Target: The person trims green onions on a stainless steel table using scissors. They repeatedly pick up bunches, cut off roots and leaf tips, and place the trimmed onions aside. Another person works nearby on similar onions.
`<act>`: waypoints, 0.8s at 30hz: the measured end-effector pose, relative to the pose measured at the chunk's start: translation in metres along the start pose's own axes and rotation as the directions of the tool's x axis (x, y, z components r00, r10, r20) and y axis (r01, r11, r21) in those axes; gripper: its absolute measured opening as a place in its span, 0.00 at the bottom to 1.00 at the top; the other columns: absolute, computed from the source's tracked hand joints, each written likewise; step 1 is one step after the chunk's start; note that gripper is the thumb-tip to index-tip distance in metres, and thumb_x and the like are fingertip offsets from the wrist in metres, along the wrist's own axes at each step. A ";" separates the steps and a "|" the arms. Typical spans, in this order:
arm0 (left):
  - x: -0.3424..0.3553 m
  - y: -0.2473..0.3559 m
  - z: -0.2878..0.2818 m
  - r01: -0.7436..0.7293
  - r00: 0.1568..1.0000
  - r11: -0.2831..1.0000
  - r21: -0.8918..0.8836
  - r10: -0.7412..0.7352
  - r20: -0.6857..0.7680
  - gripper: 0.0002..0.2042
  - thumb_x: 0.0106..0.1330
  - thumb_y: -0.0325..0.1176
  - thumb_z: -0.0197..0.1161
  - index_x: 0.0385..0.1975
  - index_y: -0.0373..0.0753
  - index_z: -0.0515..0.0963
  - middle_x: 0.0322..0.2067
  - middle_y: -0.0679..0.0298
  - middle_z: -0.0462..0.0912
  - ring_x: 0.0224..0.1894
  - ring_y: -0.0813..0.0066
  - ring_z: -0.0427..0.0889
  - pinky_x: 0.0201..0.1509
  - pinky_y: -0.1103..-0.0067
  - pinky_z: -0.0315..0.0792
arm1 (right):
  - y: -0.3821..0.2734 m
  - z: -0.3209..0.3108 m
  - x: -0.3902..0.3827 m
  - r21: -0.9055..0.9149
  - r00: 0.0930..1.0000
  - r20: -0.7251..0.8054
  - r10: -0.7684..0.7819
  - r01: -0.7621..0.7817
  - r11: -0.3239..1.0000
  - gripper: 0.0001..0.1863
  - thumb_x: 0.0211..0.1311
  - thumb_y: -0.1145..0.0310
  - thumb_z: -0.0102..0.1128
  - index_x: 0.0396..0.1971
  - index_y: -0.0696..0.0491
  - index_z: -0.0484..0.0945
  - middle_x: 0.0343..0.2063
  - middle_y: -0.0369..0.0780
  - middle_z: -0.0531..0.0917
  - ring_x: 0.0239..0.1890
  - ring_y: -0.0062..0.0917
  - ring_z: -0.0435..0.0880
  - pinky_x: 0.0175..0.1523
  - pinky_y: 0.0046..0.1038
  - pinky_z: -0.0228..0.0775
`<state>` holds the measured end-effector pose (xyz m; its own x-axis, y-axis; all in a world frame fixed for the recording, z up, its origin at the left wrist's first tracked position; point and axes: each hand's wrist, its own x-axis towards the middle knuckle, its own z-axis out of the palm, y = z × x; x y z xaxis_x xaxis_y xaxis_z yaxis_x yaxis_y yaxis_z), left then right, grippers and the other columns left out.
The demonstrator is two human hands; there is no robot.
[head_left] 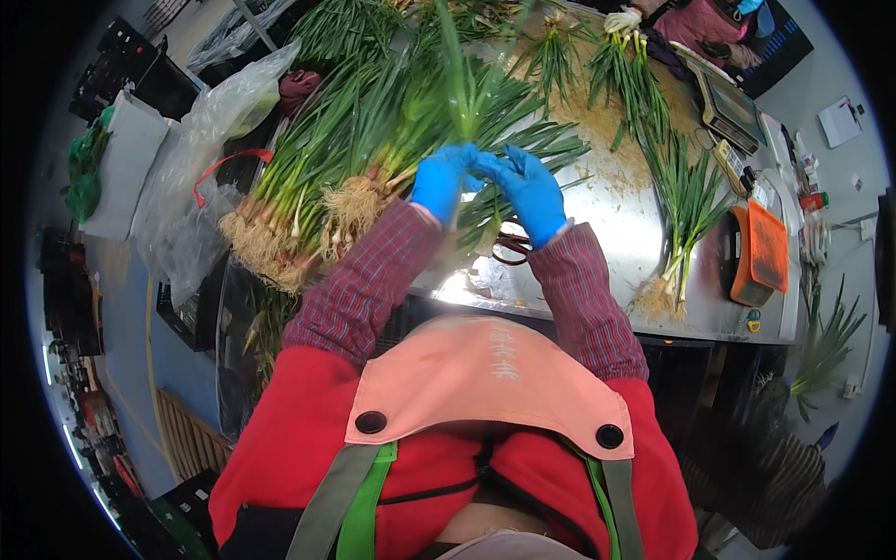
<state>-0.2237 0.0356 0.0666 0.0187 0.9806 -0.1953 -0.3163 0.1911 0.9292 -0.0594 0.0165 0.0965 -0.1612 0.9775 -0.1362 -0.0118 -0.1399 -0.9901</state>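
Both of my hands wear blue gloves and meet above the near part of the metal table. My left hand (441, 182) is closed round a green garlic stalk (462, 98), its leaves pointing away from me and blurred. The fingers of my right hand (532, 194) are pinched together against the left fingertips; what they grip is hidden. A pale green leafy piece (481, 224) hangs blurred below the hands. Dark red scissor handles (511, 245) lie just under my right hand. On the left, a large heap of green garlic (317, 177) lies with its roots toward me.
A bunch of green garlic (684, 210) lies at the right, near an orange container (761, 247) and a scale (728, 103). Across the table, another person's gloved hand (623, 21) holds a bunch. Clear plastic bags (201, 159) hang on the left. Soil smears the metal tabletop (611, 243).
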 end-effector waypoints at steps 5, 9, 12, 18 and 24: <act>-0.029 -0.007 0.010 -0.061 0.995 0.982 0.177 0.046 0.091 0.09 0.65 0.24 0.56 0.43 0.32 0.77 0.29 0.64 0.81 0.28 0.80 0.77 0.32 0.83 0.71 | 0.003 0.015 0.026 -0.202 0.999 0.012 -0.031 0.033 0.979 0.30 0.55 0.59 0.70 0.53 0.57 0.70 0.34 0.42 0.82 0.29 0.24 0.81 0.29 0.25 0.74; -0.043 0.002 0.011 0.008 0.987 0.998 0.069 -0.019 0.160 0.11 0.66 0.28 0.59 0.45 0.33 0.79 0.35 0.65 0.83 0.30 0.81 0.75 0.36 0.85 0.70 | 0.022 0.000 0.037 -0.544 0.997 0.007 0.072 -0.057 0.837 0.18 0.58 0.56 0.64 0.41 0.54 0.81 0.30 0.45 0.83 0.28 0.31 0.83 0.34 0.27 0.74; -0.047 0.013 0.007 0.064 0.975 0.996 0.061 -0.076 0.208 0.13 0.67 0.31 0.59 0.48 0.34 0.80 0.45 0.64 0.83 0.38 0.81 0.77 0.40 0.84 0.71 | 0.034 -0.034 0.051 -0.479 0.854 0.241 -0.461 0.517 0.709 0.13 0.60 0.59 0.59 0.33 0.53 0.84 0.28 0.45 0.83 0.28 0.33 0.82 0.36 0.29 0.74; -0.040 0.022 -0.009 0.159 0.957 0.986 0.050 -0.166 0.237 0.15 0.71 0.34 0.52 0.50 0.35 0.79 0.51 0.61 0.81 0.44 0.78 0.79 0.47 0.80 0.74 | 0.076 -0.066 0.050 -0.741 0.983 -0.180 -0.038 -0.110 0.662 0.27 0.59 0.57 0.66 0.48 0.64 0.76 0.35 0.44 0.84 0.32 0.28 0.81 0.41 0.28 0.73; -0.010 0.013 -0.019 0.149 0.952 0.953 -0.264 -0.066 0.299 0.16 0.73 0.35 0.52 0.52 0.29 0.73 0.55 0.54 0.77 0.36 0.81 0.79 0.46 0.78 0.77 | 0.052 -0.021 -0.007 -0.063 0.943 0.312 -0.114 0.140 0.988 0.27 0.60 0.62 0.64 0.56 0.59 0.72 0.42 0.41 0.83 0.39 0.24 0.81 0.45 0.26 0.74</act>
<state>-0.2460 0.0272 0.0744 0.3226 0.9341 -0.1530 -0.5486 0.3163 0.7739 -0.0386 0.0060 0.0456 -0.4586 0.8886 -0.0050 0.0282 0.0089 -0.9996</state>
